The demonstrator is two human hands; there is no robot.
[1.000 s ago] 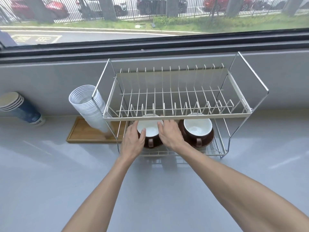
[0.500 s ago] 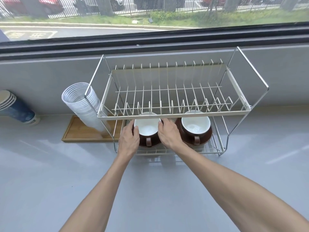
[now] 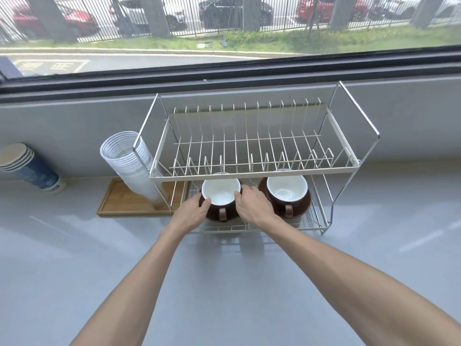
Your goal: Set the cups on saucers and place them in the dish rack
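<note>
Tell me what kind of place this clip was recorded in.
Probably an office pantry or break area by a street-facing window: a two-tier dish rack on a grey counter, stacked disposable cups and paper cups, and parked cars outside.

The front bar of the dish rack [image 3: 252,172] cuts across the far rims of both cups [image 3: 220,194] — their back edges are hidden. The left hand [image 3: 193,214] and right hand [image 3: 253,207] cover the nearer saucer's [image 3: 222,219] sides. Fingertips past the cup can't be made out. Both arms run off the bottom edge.
</note>
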